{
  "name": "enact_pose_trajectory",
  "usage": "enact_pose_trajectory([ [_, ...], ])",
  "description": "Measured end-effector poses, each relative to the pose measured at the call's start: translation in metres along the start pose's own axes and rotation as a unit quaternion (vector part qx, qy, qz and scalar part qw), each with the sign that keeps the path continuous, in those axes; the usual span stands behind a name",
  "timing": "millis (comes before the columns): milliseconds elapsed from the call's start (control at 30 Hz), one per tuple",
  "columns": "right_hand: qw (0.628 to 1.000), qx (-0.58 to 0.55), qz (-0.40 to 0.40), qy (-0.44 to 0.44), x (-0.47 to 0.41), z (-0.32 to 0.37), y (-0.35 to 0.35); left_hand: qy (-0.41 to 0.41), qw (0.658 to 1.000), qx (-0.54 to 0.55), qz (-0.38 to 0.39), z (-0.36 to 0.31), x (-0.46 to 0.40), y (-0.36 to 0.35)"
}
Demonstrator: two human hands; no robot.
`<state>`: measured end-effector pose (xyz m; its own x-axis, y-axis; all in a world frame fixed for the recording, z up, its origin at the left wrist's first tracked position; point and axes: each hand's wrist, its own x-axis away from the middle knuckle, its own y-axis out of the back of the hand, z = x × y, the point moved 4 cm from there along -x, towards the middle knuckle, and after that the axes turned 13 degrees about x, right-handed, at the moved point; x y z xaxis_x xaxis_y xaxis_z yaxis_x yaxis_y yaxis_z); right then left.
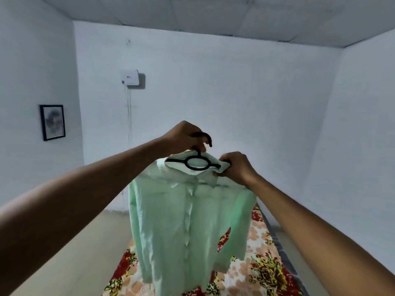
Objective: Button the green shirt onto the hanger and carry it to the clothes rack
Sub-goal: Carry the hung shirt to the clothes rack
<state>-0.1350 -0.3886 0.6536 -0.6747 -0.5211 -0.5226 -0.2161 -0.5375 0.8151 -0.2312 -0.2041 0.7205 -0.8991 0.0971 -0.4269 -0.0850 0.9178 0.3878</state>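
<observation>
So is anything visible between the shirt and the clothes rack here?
Cannot say: no rack is in view. The green shirt hangs on the black hanger, held up by the left hand and right hand over the floral bedspread, with only bare walls beyond.

Head view, body only. Two forearms visible, entering from the lower left and lower right corners of the frame. Both are bare along their whole visible length: no sleeve or cuff shows on either.

Left hand (183, 136): bare, no glove. No ring, watch or wristband visible on it or on the wrist. Fingertips mostly hidden from this angle.

Right hand (236, 167): bare, no glove. Wrist likewise without watch or band. Knuckles show as a row of rounded bumps; nails too blurred to describe.

No clothing in frame.
</observation>
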Motion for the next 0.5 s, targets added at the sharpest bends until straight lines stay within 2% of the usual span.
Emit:
enact_pose_trajectory([
  [67,0.999,-0.013,0.043,-0.013,0.012,0.008,0.008,0.019,1.0,0.001,-0.015,-0.01,0.004,-0.001],
  [200,0.986,-0.061,0.153,0.019,0.039,0.001,0.043,0.031,0.999,0.008,-0.039,-0.028,0.012,-0.002],
  [267,0.982,-0.053,0.181,0.026,0.051,-0.008,0.064,0.029,0.998,0.014,-0.047,-0.037,0.013,0.001],
  [500,0.993,-0.03,0.111,0.004,0.06,-0.034,0.111,-0.003,1.0,0.006,-0.015,-0.078,0.012,-0.015],
])
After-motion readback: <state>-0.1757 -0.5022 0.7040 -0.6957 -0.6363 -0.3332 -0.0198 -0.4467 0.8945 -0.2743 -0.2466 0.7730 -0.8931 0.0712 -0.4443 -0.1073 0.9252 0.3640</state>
